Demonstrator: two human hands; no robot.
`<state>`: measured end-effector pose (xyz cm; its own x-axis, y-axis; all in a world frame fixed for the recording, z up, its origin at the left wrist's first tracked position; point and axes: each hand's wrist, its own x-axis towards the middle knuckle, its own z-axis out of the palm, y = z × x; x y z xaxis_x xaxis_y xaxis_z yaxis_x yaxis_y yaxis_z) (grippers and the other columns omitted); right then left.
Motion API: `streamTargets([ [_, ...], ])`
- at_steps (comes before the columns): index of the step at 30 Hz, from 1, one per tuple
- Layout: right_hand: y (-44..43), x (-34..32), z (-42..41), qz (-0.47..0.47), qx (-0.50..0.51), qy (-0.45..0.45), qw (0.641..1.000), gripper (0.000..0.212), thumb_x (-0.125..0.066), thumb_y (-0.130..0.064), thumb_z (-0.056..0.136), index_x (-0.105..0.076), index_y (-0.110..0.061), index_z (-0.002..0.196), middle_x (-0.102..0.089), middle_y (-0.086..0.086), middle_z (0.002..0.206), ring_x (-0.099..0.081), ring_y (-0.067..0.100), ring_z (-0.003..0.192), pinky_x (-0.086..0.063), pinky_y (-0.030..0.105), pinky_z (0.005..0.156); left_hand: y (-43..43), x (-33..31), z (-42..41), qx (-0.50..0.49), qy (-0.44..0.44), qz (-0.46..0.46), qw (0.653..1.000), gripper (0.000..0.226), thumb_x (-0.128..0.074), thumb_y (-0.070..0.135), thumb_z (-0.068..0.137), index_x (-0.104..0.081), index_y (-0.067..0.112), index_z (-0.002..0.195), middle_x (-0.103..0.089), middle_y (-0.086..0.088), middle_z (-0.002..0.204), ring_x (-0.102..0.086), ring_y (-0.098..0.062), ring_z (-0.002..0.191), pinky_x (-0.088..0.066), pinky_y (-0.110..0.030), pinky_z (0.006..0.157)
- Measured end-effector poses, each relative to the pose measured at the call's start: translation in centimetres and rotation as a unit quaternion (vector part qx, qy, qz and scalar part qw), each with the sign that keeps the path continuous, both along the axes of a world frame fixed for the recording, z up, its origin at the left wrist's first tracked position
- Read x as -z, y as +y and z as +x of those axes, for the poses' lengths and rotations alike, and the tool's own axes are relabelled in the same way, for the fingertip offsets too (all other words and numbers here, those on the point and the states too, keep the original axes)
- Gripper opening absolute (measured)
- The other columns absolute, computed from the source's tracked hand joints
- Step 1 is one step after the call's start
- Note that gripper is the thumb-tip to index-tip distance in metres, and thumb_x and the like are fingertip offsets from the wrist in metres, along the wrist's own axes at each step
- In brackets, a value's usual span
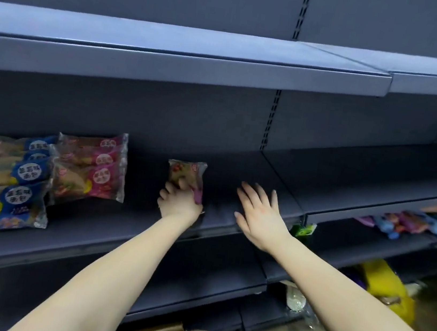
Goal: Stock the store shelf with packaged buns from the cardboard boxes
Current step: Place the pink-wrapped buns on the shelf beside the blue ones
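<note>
Grey store shelf [228, 166] carried the pink stack [90, 167] at left. Near it, left grip [178, 201] held a bun packet [186, 173] by its lower end. Right grip [258, 213] was spread wide, fingers straight, just beside. Released carelessly, that slick packet could slide off the front edge.

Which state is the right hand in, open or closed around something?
Open: the right hand has straight, spread fingers over the shelf and holds nothing.
</note>
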<state>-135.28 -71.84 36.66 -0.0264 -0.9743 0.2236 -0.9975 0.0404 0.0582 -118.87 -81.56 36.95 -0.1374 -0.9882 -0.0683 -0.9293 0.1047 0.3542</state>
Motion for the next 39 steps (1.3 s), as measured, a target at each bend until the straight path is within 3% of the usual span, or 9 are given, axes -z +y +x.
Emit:
streamTargets([
  [6, 0.3, 0.2, 2.4, -0.013, -0.037, -0.013, 0.999, 0.06, -0.035, -0.043, 0.087, -0.055, -0.007, 0.13, -0.051, 0.009, 0.138, -0.051, 0.035, 0.124, -0.039, 0.062, 0.096, 0.0, -0.4, 1.5, 0.015, 0.059, 0.057, 0.997, 0.11, -0.076, 0.04, 0.074, -0.002, 0.01, 0.15, -0.043, -0.018, 0.137, -0.043, -0.036, 0.125, -0.039, -0.04, 0.104],
  [9, 0.0, -0.4, 3.7, -0.035, -0.067, -0.002, 0.997, 0.062, -0.056, -0.037, 0.083, -0.049, -0.007, 0.136, -0.047, 0.01, 0.141, -0.046, 0.036, 0.129, -0.035, 0.062, 0.1, 0.2, -1.2, 3.6, 0.116, 0.064, 0.052, 0.99, 0.125, -0.081, 0.031, 0.062, 0.008, 0.028, 0.15, -0.051, -0.013, 0.134, -0.051, -0.035, 0.119, -0.046, -0.043, 0.097],
  [12, -0.5, -1.1, 4.3, -0.023, -0.079, 0.019, 0.996, 0.082, -0.074, -0.031, 0.07, -0.042, -0.008, 0.141, -0.04, 0.011, 0.147, -0.04, 0.037, 0.133, -0.032, 0.063, 0.102, 0.4, -2.5, 5.9, 0.22, 0.015, 0.046, 0.974, 0.127, -0.083, 0.016, 0.06, 0.005, 0.038, 0.149, -0.052, -0.011, 0.13, -0.054, -0.03, 0.114, -0.049, -0.038, 0.093],
  [17, -1.3, -1.3, 5.8, 0.023, -0.104, 0.002, 0.994, 0.094, -0.063, -0.048, 0.079, -0.015, -0.015, 0.152, -0.012, 0.004, 0.158, -0.009, 0.03, 0.145, -0.012, 0.062, 0.113, 1.3, -5.3, 9.2, 0.315, -0.071, -0.016, 0.946, 0.113, -0.075, 0.006, 0.066, -0.007, 0.039, 0.15, -0.049, -0.003, 0.136, -0.046, -0.025, 0.119, -0.04, -0.032, 0.099],
  [22, -1.6, -1.5, 9.8, 0.083, -0.118, -0.021, 0.989, 0.097, -0.062, -0.042, 0.076, -0.008, -0.014, 0.151, -0.04, 0.009, 0.137, -0.037, 0.028, 0.128, -0.018, 0.051, 0.114, 1.6, -5.2, 12.1, 0.342, -0.103, -0.072, 0.931, 0.102, -0.071, 0.007, 0.069, -0.015, 0.038, 0.149, -0.048, -0.005, 0.133, -0.034, -0.027, 0.127, -0.026, -0.038, 0.111],
  [27, -2.3, -2.2, 12.2, 0.01, -0.026, -0.107, 0.994, 0.098, -0.061, -0.044, 0.075, -0.007, -0.015, 0.152, -0.047, 0.01, 0.127, -0.051, 0.03, 0.111, -0.046, 0.039, 0.088, 2.0, -4.1, 14.0, 0.14, 0.149, -0.266, 0.942, 0.065, -0.065, 0.02, 0.084, -0.036, 0.015, 0.142, -0.044, -0.012, 0.138, -0.037, -0.034, 0.126, -0.031, -0.045, 0.108],
  [30, -3.0, -3.0, 13.6, -0.037, 0.018, -0.169, 0.985, 0.099, -0.062, -0.045, 0.076, -0.006, -0.014, 0.151, -0.045, 0.009, 0.128, -0.052, 0.029, 0.111, -0.048, 0.037, 0.081, 2.8, -4.1, 14.0, 0.019, 0.296, -0.114, 0.948, 0.077, -0.069, 0.036, 0.083, -0.03, 0.006, 0.141, -0.044, -0.015, 0.137, -0.041, -0.033, 0.127, -0.037, -0.038, 0.101],
  [36, -2.3, -3.2, 16.9, -0.063, 0.003, -0.252, 0.966, 0.095, -0.059, -0.046, 0.082, -0.001, -0.018, 0.152, -0.037, 0.007, 0.134, -0.057, 0.03, 0.107, -0.048, 0.036, 0.074, 4.0, -4.1, 12.7, -0.061, 0.512, 0.019, 0.856, 0.114, -0.073, 0.033, 0.081, 0.015, 0.01, 0.149, -0.041, -0.01, 0.146, -0.042, -0.024, 0.133, -0.034, -0.03, 0.107],
  [39, -1.9, -2.9, 17.8, -0.089, 0.045, -0.312, 0.945, 0.091, -0.057, -0.047, 0.086, -0.002, -0.017, 0.152, -0.037, 0.008, 0.135, -0.059, 0.031, 0.106, -0.049, 0.039, 0.079, 3.5, -3.2, 13.1, -0.093, 0.576, 0.104, 0.805, 0.113, -0.077, 0.044, 0.073, -0.002, 0.015, 0.152, -0.047, -0.012, 0.141, -0.054, -0.025, 0.121, -0.044, -0.041, 0.103],
])
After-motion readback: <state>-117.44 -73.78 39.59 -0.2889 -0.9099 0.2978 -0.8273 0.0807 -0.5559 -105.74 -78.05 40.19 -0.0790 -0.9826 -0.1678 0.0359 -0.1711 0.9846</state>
